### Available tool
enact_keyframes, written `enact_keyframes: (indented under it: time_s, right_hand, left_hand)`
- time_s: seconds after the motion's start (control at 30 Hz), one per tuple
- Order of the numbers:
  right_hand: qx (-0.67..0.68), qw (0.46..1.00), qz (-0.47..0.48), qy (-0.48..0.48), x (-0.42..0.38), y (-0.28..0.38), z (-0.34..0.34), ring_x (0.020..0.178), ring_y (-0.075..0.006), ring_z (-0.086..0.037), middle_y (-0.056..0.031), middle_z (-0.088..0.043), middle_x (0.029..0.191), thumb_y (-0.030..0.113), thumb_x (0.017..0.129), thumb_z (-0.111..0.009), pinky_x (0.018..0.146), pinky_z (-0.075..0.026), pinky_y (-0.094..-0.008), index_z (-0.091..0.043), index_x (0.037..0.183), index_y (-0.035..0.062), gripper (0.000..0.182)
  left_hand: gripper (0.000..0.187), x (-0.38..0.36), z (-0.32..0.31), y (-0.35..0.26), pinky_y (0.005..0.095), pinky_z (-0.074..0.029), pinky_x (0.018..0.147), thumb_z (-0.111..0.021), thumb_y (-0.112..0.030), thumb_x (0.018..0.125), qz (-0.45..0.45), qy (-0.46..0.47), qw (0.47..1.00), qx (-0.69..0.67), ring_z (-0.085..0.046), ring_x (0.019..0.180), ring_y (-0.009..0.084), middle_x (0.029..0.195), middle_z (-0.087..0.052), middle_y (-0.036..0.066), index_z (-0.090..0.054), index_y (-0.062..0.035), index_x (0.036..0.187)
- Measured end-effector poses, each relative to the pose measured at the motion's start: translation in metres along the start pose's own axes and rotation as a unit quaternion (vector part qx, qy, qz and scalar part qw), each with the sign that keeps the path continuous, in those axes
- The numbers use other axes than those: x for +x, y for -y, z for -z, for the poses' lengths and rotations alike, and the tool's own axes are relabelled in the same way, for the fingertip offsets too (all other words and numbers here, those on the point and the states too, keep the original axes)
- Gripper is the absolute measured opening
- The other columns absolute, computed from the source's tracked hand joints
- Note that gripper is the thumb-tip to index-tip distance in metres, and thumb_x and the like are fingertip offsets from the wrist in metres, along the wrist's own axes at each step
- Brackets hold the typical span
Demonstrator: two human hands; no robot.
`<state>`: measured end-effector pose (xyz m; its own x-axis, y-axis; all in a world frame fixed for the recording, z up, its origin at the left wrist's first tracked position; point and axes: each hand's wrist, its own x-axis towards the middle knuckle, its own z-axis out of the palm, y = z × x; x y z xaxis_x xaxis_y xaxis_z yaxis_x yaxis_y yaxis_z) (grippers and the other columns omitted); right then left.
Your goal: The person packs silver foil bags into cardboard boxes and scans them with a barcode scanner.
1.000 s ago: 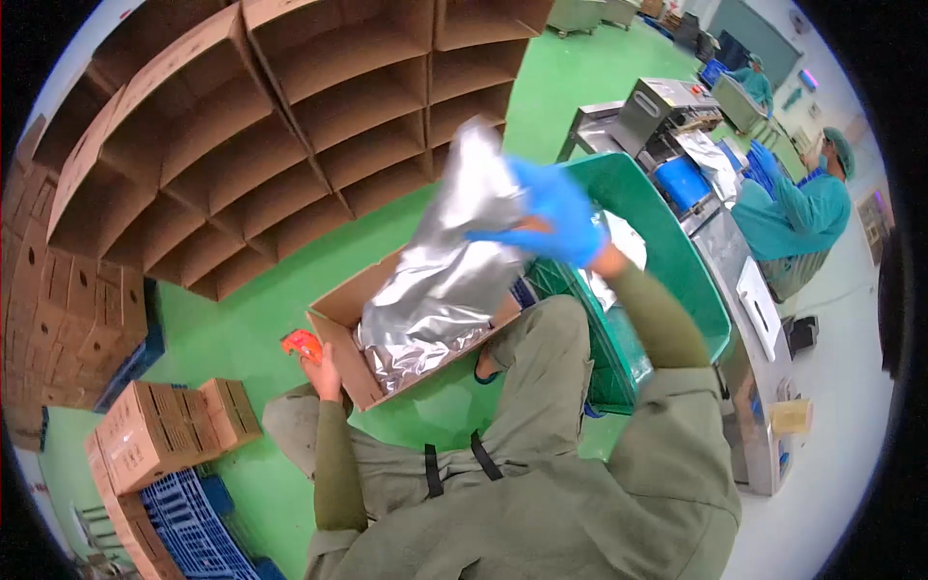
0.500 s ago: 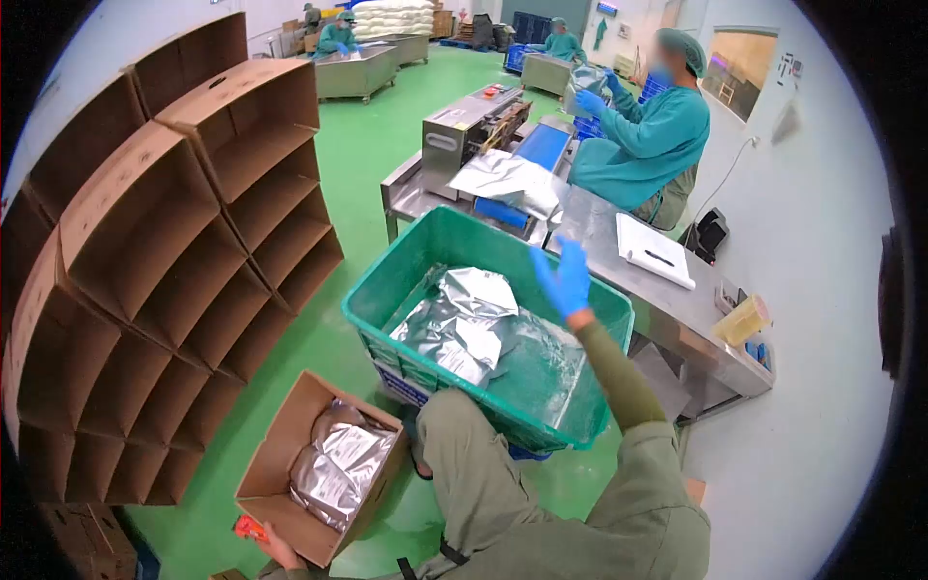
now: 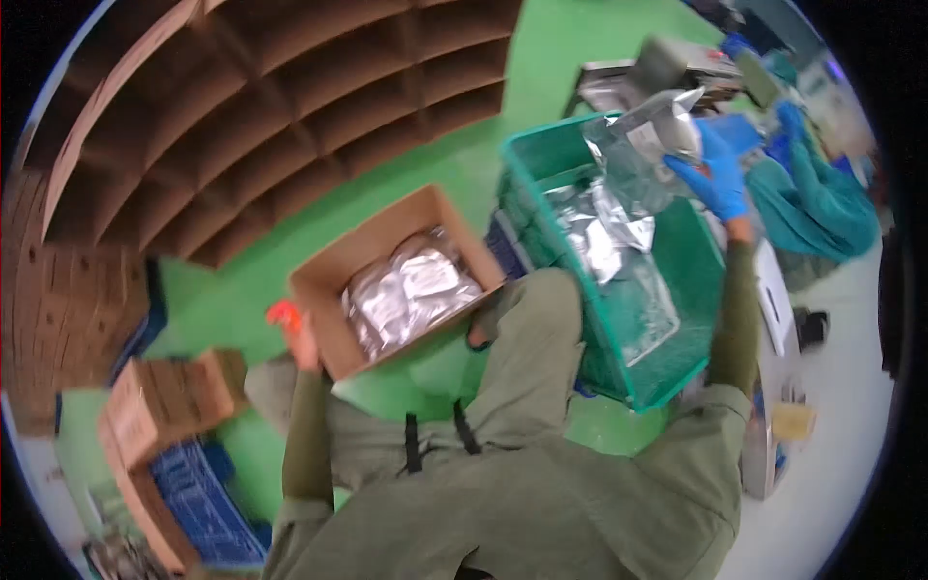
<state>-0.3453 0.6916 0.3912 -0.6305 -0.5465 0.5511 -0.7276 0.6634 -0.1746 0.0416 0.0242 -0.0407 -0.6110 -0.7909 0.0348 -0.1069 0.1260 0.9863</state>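
Two hands, two jobs. My right hand [image 3: 713, 176], in a blue glove, has its fingers closed around a silver foil pouch [image 3: 646, 138] and holds it up over the far end of the green plastic crate [image 3: 677, 290]. More foil pouches [image 3: 599, 227] lie loose in the crate beneath it, just under the one I hold. My left hand [image 3: 302, 343] is bare and rests at the near left edge of the open cardboard box [image 3: 382, 237] on the green floor [image 3: 242, 300]; an orange object [image 3: 283, 314] sits at its fingers, but the blur hides whether I am pinching it or only touching it. Inside the box lie packed foil pouches [image 3: 411, 290], filling most of the bottom. The box stands just left of the crate, with my knee [image 3: 541, 319] between them. Far left, a wall of empty cardboard boxes [image 3: 261, 106] is stacked with their open sides toward me. Far right, a person in teal [image 3: 822, 198] works at a steel table [image 3: 619, 87].
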Motion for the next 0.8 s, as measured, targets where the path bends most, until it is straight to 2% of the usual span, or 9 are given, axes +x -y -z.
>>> enact_keyframes:
  time_s: [0.23,0.37,0.43,0.47,0.57,0.63,0.67,0.73,0.8]
  right_hand:
    - [0.266,0.948,0.137,0.108,0.080,0.233,-0.009,0.104,-0.0244,-0.072,-0.0142,-0.073,0.114,0.022,0.077,-0.085,0.092,-0.055,-0.0355,-0.061,0.134,0.0054,0.064]
    - [0.215,0.929,0.274,0.124,0.045,0.288,-0.175,0.100,-0.0369,-0.069,-0.0159,-0.070,0.117,0.026,0.078,-0.077,0.089,-0.055,-0.0463,-0.069,0.121,0.0101,0.046]
    - [0.146,0.852,0.288,0.412,-0.012,0.310,-0.219,0.100,-0.0388,-0.063,-0.0199,-0.066,0.104,0.037,0.085,-0.067,0.085,-0.053,-0.0499,-0.070,0.113,0.0106,0.039]
    - [0.182,0.840,0.349,0.373,-0.059,0.296,-0.255,0.093,-0.0383,-0.063,-0.0195,-0.064,0.095,0.037,0.088,-0.064,0.080,-0.052,-0.0515,-0.070,0.101,0.0073,0.033]
    - [0.121,0.910,0.241,0.315,-0.074,0.258,-0.223,0.087,-0.0379,-0.065,-0.0158,-0.065,0.086,0.026,0.087,-0.060,0.076,-0.051,-0.0499,-0.064,0.086,0.0036,0.023]
    - [0.099,0.974,0.013,0.203,-0.061,0.198,-0.185,0.082,-0.0375,-0.065,-0.0144,-0.065,0.088,0.017,0.083,-0.069,0.074,-0.051,-0.0480,-0.067,0.095,0.0060,0.017]
    - [0.145,0.985,-0.045,-0.077,-0.086,0.154,-0.181,0.086,-0.0363,-0.065,-0.0137,-0.066,0.095,0.013,0.084,-0.072,0.078,-0.053,-0.0453,-0.069,0.107,0.0082,0.024]
    - [0.017,0.973,-0.182,-0.141,-0.121,0.063,-0.165,0.099,-0.0345,-0.065,-0.0157,-0.065,0.109,0.013,0.087,-0.071,0.086,-0.054,-0.0420,-0.067,0.116,0.0081,0.030]
    - [-0.116,0.935,-0.335,0.022,-0.175,-0.026,-0.165,0.112,-0.0384,-0.062,-0.0206,-0.063,0.120,0.025,0.083,-0.076,0.094,-0.052,-0.0455,-0.057,0.133,0.0077,0.056]
  left_hand:
    - [0.043,-0.032,-0.028,-0.086,0.0357,-0.048,0.094,-0.071,-0.018,0.090,0.059,-0.066,0.996,0.004,-0.060,0.104,0.0195,0.115,-0.063,0.009,-0.054,0.0000,0.124]
    - [0.039,-0.027,-0.017,-0.063,0.0367,-0.048,0.096,-0.068,-0.014,0.094,0.030,-0.037,0.999,0.004,-0.060,0.108,0.0204,0.120,-0.063,0.009,-0.054,-0.0009,0.127]
    - [0.040,-0.030,-0.019,-0.079,0.0378,-0.050,0.097,-0.066,-0.011,0.095,0.116,0.026,0.988,-0.094,-0.061,0.109,0.0212,0.123,-0.063,0.009,-0.052,-0.0011,0.132]
    - [0.041,-0.024,-0.015,-0.059,0.0378,-0.052,0.097,-0.066,-0.010,0.096,0.094,0.015,0.990,-0.103,-0.062,0.108,0.0215,0.123,-0.063,0.010,-0.052,-0.0006,0.133]
    - [0.039,-0.026,-0.016,-0.065,0.0368,-0.054,0.091,-0.063,-0.009,0.096,0.083,0.005,0.988,-0.129,-0.064,0.103,0.0218,0.123,-0.063,0.012,-0.052,0.0009,0.132]
    - [0.038,-0.030,-0.016,-0.073,0.0367,-0.053,0.089,-0.062,-0.008,0.096,0.077,-0.006,0.996,-0.046,-0.063,0.102,0.0214,0.122,-0.063,0.012,-0.052,0.0022,0.131]
    - [0.038,-0.031,-0.016,-0.081,0.0366,-0.053,0.089,-0.062,-0.009,0.095,0.092,-0.009,0.995,-0.049,-0.063,0.102,0.0214,0.121,-0.063,0.012,-0.051,0.0024,0.131]
    - [0.039,-0.030,-0.021,-0.088,0.0364,-0.052,0.088,-0.062,-0.010,0.095,0.116,-0.013,0.991,-0.058,-0.063,0.101,0.0213,0.120,-0.063,0.011,-0.051,0.0030,0.130]
    - [0.038,-0.026,-0.015,-0.076,0.0365,-0.052,0.088,-0.062,-0.011,0.095,0.100,-0.001,0.993,-0.058,-0.063,0.101,0.0214,0.119,-0.064,0.012,-0.052,0.0032,0.129]
